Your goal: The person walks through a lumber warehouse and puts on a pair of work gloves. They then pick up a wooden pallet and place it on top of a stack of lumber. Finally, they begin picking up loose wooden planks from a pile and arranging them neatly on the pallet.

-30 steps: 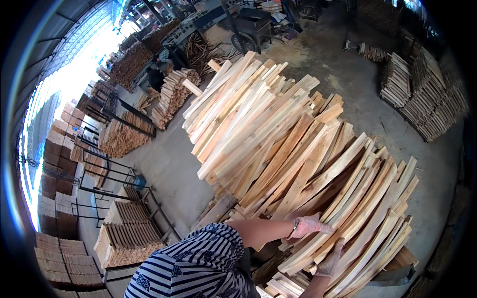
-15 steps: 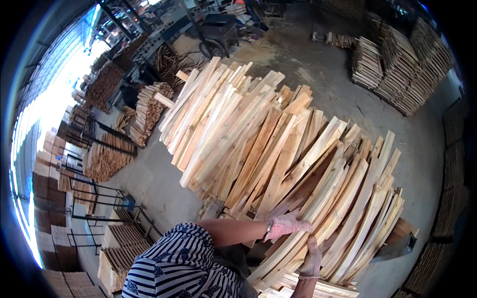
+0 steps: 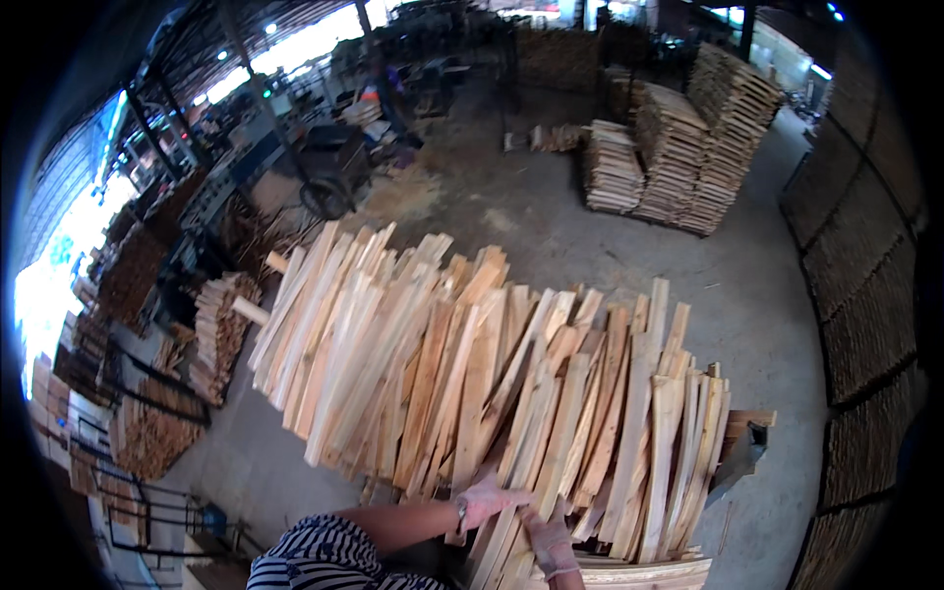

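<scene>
A broad heap of pale wooden slats (image 3: 383, 334) spreads across the middle, most of them leaning side by side. Over its near edge, my left hand (image 3: 490, 500) in a pinkish work glove is closed round a few wooden slats (image 3: 539, 438). Just to its right, my right hand (image 3: 553, 543), gloved too, grips the same slats from their other side. The undersides of the slats and some of my fingertips are hidden. More slats (image 3: 678, 462) fan out to the right of my hands, and others lie crosswise (image 3: 649, 572) beneath them at the near edge.
A grey metal piece (image 3: 739, 460) juts out at the heap's right end. Tall stacks of boards (image 3: 678, 157) stand at the back right, with a dark wall of stacked wood (image 3: 865, 334) along the right. Black metal racks (image 3: 147, 511) and smaller wood piles (image 3: 221, 334) line the left. A wheeled cart (image 3: 329, 172) stands behind.
The head view has tilted up and turned right, so the heap and hands sit lower and further left in the picture. Both hands still hold slats.
</scene>
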Demonstrator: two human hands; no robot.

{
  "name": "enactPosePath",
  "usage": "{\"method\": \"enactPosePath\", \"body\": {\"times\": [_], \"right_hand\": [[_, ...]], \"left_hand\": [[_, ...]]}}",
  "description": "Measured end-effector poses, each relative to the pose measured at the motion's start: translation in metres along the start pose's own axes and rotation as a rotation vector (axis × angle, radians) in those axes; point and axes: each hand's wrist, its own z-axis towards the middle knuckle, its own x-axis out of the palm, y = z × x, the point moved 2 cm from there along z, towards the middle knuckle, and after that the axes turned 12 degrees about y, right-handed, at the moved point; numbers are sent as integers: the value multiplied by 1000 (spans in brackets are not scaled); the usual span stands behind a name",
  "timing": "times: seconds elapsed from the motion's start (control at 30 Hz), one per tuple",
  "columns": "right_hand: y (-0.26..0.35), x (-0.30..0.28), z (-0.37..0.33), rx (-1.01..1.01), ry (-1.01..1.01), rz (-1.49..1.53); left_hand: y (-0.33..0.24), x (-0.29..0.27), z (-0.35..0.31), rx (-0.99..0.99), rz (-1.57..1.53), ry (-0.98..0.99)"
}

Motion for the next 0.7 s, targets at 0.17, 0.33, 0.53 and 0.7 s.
{"method": "enactPosePath", "body": {"times": [0.17,0.33,0.53,0.7], "right_hand": [[27,-16,-35,-30,35,-26],[31,-50,-120,-452,-144,127],[-1,-35,-160,-463,-330,225],[-6,-53,-266,-642,-510,280]], "left_hand": [[-6,-7,-26,115,-116,97],[-61,45,-76,307,-236,588],[-32,70,-83,303,320,519],[-52,180,-159,487,206,731]]}}
